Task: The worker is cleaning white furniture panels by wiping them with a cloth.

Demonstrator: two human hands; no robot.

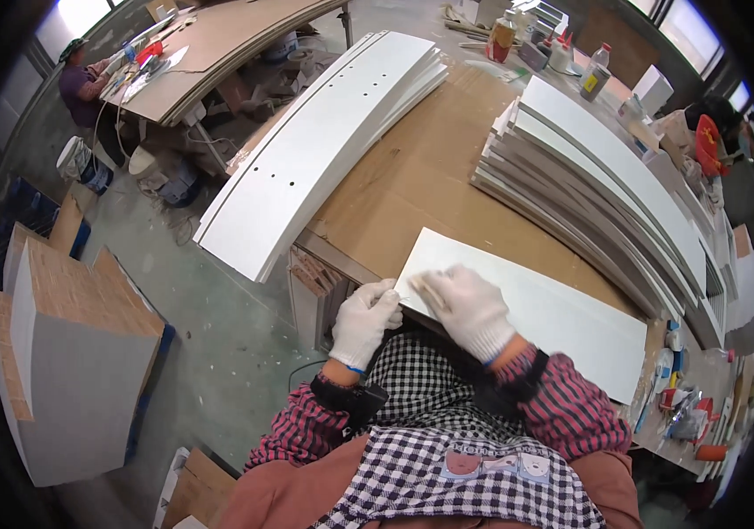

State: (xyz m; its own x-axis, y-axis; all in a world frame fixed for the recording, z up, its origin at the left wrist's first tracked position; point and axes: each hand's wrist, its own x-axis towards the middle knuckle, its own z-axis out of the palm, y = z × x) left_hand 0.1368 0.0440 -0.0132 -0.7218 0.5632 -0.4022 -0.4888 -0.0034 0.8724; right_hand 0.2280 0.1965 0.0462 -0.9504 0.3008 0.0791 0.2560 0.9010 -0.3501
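A white rectangular panel (pixel 562 326) lies in front of me on the bench, its near left corner by my hands. My left hand (pixel 364 323), in a white knit glove, is closed on that corner's edge, thumb and fingers pinched together. Over the panel's left end, my right hand (pixel 472 310), gloved the same way, presses a small beige pad (pixel 428 289) against the surface. The right hand is somewhat blurred, and the pad's exact kind cannot be made out.
Brown board (pixel 421 167) covers the bench. White panels with drilled holes (pixel 315 145) are stacked at left, more curved panels (pixel 571 185) at right. Bottles (pixel 596 79) stand at the back, tools (pixel 681 397) lie at right. Another person (pixel 86 88) works at a far table.
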